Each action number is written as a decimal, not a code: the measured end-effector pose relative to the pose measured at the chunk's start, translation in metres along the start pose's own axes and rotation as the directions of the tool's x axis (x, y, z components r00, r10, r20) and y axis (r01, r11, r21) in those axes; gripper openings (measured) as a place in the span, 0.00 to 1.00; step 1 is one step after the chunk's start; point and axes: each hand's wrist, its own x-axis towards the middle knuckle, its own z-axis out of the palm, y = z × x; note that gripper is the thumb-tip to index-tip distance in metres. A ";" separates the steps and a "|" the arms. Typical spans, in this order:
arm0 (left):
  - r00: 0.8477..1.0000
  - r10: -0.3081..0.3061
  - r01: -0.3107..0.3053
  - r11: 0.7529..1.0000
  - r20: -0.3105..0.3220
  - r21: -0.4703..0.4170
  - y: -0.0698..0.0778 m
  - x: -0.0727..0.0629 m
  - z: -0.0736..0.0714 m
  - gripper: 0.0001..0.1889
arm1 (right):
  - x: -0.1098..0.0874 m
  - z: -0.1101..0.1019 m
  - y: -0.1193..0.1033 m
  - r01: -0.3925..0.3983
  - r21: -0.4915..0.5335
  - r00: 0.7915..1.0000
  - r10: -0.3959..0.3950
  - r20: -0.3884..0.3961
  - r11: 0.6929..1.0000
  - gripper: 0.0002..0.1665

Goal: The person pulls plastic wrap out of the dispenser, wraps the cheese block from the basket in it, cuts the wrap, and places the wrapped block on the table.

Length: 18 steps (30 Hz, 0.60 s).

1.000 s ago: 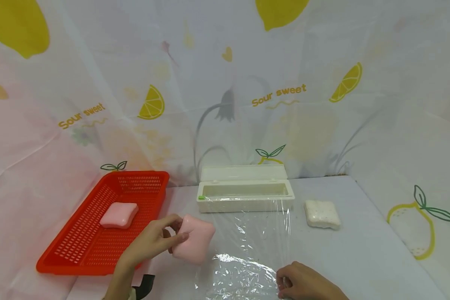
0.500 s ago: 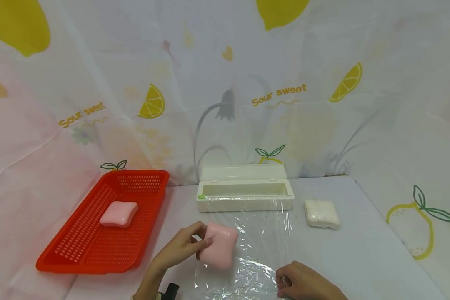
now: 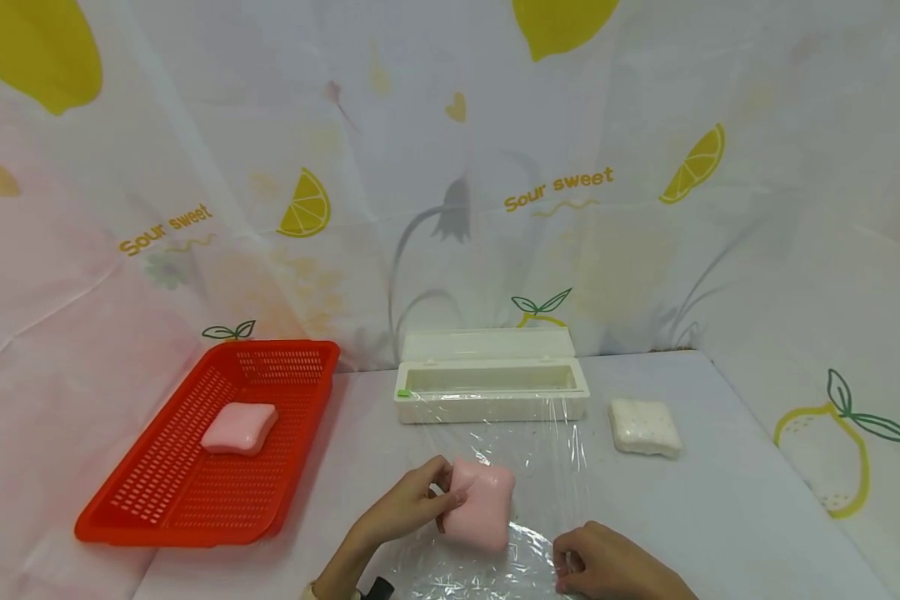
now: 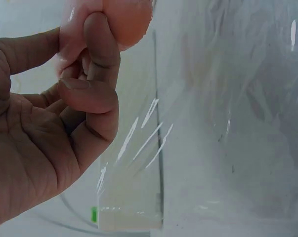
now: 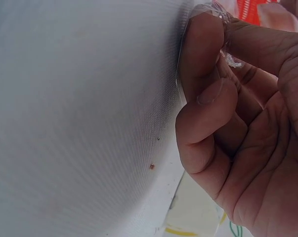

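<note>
The left hand (image 3: 412, 502) pinched a pink block (image 3: 483, 508) by one side, over clear film (image 3: 543, 457); the right hand (image 3: 611, 562) pinched the film's edge; beyond stood an open white box (image 3: 487, 363), leftward a red basket (image 3: 301, 467)

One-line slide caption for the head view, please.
Left hand holds a glossy pink pillow-shaped block over clear plastic film; right hand pinches the film's edge.

A curtained-in work nook; the wider room cannot be told.
Pale cloth (image 3: 622, 275) printed with lemons (image 3: 37, 54) and "Sour sweet" lettering (image 3: 558, 190) hangs behind and beside a white-topped desk (image 3: 735, 483), closing it in on three sides.
</note>
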 end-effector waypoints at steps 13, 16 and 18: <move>0.990 -0.082 0.084 0.996 -0.111 0.013 -0.011 0.011 0.025 0.13 | -0.001 0.001 0.001 0.008 -0.001 1.000 -0.008 -0.010 1.000 0.11; 0.988 -0.100 0.098 0.995 -0.114 -0.023 -0.011 0.011 0.029 0.13 | 0.000 0.000 0.000 0.004 -0.007 1.000 -0.004 -0.008 1.000 0.11; 0.986 -0.110 0.108 0.994 -0.122 -0.028 -0.013 0.011 0.032 0.14 | 0.000 0.000 0.000 0.006 -0.011 1.000 -0.006 -0.005 1.000 0.11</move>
